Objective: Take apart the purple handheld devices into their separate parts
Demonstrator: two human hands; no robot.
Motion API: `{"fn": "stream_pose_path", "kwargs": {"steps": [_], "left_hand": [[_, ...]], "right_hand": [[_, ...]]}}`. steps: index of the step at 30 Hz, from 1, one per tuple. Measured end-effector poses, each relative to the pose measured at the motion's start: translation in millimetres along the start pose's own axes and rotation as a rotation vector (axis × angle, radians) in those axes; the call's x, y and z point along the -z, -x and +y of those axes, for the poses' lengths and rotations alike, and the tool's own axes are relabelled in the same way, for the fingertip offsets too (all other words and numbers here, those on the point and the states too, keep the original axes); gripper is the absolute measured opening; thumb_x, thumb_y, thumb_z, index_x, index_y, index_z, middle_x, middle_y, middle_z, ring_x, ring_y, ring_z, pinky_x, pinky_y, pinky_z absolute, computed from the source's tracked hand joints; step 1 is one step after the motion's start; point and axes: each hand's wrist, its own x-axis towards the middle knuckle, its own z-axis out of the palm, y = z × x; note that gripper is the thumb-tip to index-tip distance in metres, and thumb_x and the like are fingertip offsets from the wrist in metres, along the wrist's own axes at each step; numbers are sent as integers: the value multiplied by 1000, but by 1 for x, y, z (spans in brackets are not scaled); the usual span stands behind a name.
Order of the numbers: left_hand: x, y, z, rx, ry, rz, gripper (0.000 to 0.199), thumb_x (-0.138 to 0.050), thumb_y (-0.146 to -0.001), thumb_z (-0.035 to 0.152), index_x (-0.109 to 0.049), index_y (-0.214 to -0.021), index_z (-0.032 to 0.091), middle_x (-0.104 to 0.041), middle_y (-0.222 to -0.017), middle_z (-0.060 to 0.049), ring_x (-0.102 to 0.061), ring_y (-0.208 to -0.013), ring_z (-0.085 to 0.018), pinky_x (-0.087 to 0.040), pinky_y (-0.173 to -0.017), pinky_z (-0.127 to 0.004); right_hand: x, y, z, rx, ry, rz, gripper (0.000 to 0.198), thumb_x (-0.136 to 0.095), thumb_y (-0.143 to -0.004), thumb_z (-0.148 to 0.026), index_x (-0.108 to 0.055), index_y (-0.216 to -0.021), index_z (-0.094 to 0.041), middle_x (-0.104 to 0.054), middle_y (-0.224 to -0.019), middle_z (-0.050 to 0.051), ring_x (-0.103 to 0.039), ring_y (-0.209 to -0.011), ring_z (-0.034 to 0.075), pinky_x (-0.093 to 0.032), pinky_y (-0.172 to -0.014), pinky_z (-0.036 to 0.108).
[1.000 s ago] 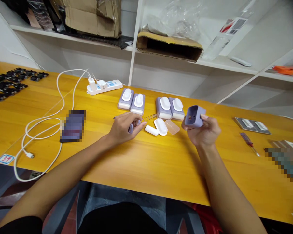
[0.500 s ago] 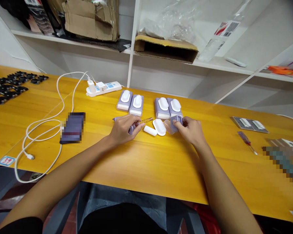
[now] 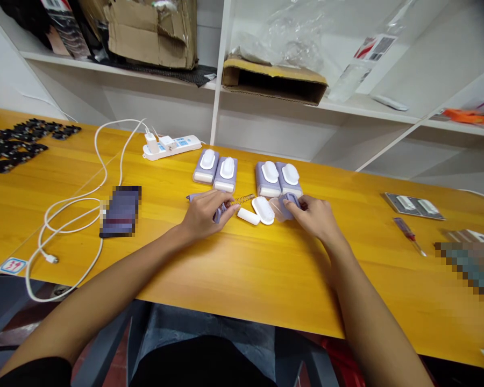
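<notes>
My left hand (image 3: 204,216) is closed on a purple plastic piece (image 3: 218,216), mostly hidden under the fingers. A metal spring (image 3: 245,199) sticks out to the right of these fingertips; whether they hold it I cannot tell. My right hand (image 3: 315,215) grips a purple plastic frame (image 3: 291,200) with an opening, and a clear plastic part (image 3: 279,211) shows at its left side. Between my hands lie a white oval piece (image 3: 263,210), now showing fine detail on its face, and a small white cylinder (image 3: 248,216).
Behind my hands stand two pairs of purple-and-white units, one pair left (image 3: 214,171) and one right (image 3: 278,180). A power strip (image 3: 172,146), white cable (image 3: 48,226) and phone (image 3: 121,212) are leftward. A screwdriver (image 3: 404,230) and a plate with white parts (image 3: 413,206) lie right.
The purple frame in my right hand has tilted flatter, with my right hand shifting only slightly. My left hand stays about where it was.
</notes>
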Motion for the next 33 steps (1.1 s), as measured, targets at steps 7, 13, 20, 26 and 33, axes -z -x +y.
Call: {"fn": "stream_pose_path", "kwargs": {"steps": [7,13,20,26,33], "left_hand": [[-2,1,-1,-15,-6,1,9,-74,-107,25,-68,-107,19,-78,-88,-3,-71,-73,-14,-57,-69,-29],[-2,3,-2,0,8,0,9,-75,-107,25,-68,-108,19,-81,-91,-4,-72,-74,-14,-57,-70,-29],[-3,3,-3,11,-1,-13,9,-73,-108,27,-69,-108,20,-78,-86,-2,-68,-69,-13,-54,-67,-28],[-7,7,-2,22,21,-30,8,-72,-108,26,-69,-109,19,-79,-88,-3,-71,-74,-15,-57,-71,-29],[-24,19,1,99,-39,-87,11,-68,-110,28,-69,-104,19,-80,-88,-5,-73,-75,-17,-56,-73,-31]], "right_hand": [[-6,6,-15,91,-239,-128,62,-55,-95,-82,-58,-72,-26,-61,-62,3,-56,-68,22,-38,-67,35],[-5,3,-9,10,-168,-31,54,-61,-95,-75,-60,-72,-25,-66,-68,6,-56,-69,23,-37,-67,36],[-8,-2,3,-64,148,-77,51,-61,-98,-72,-66,-79,-25,-76,-82,16,-65,-75,29,-35,-66,37],[-8,12,-15,154,17,323,45,-62,-102,-64,-75,-106,-20,-79,-111,19,-70,-89,32,-50,-77,43],[-41,98,-111,1244,-167,247,22,-76,-101,-39,-78,-118,-24,-81,-119,16,-71,-111,34,-57,-89,49]]}}
